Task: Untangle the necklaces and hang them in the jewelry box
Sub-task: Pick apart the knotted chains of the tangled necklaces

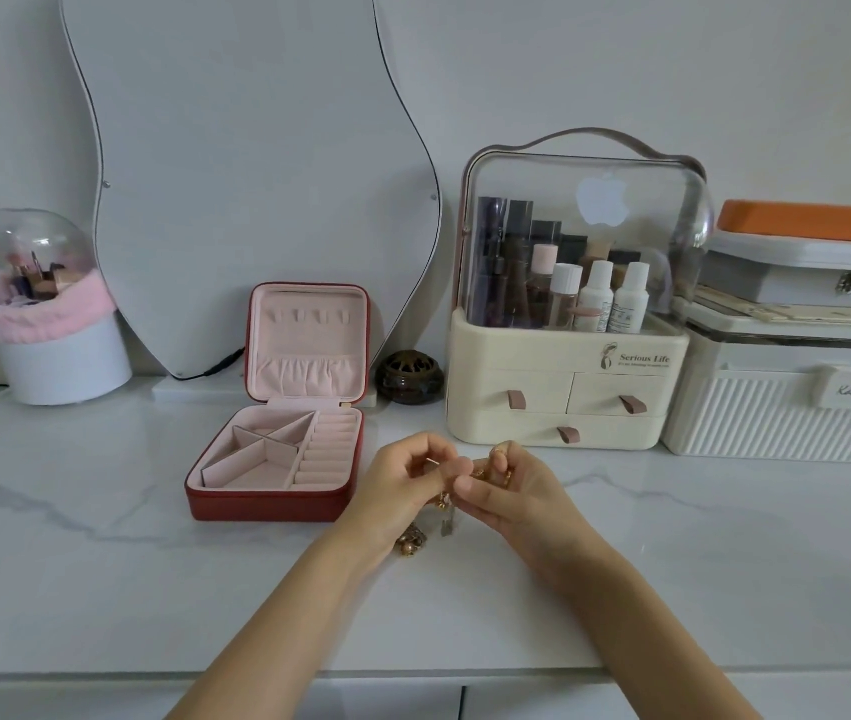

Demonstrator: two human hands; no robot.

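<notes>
The untangling step is in hand: both hands meet just above the bench, at about 4 o'clock from the open jewelry box (278, 454). The left hand (402, 485) and right hand (511, 491) each have fingers curled, pinching the gold necklaces (480, 472), whose knotted end trails to the bench. Next likely comes teasing one chain free, then reaching to the lid's hooks at 10 o'clock.

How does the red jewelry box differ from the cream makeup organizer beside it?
The jewelry box is low and flat with its lid up; the organizer stands taller under a clear cover. The jewelry box's pink compartments look empty; the organizer holds bottles. The jewelry box sits left of the hands, the organizer behind them. Both rest on the marble counter.
</notes>
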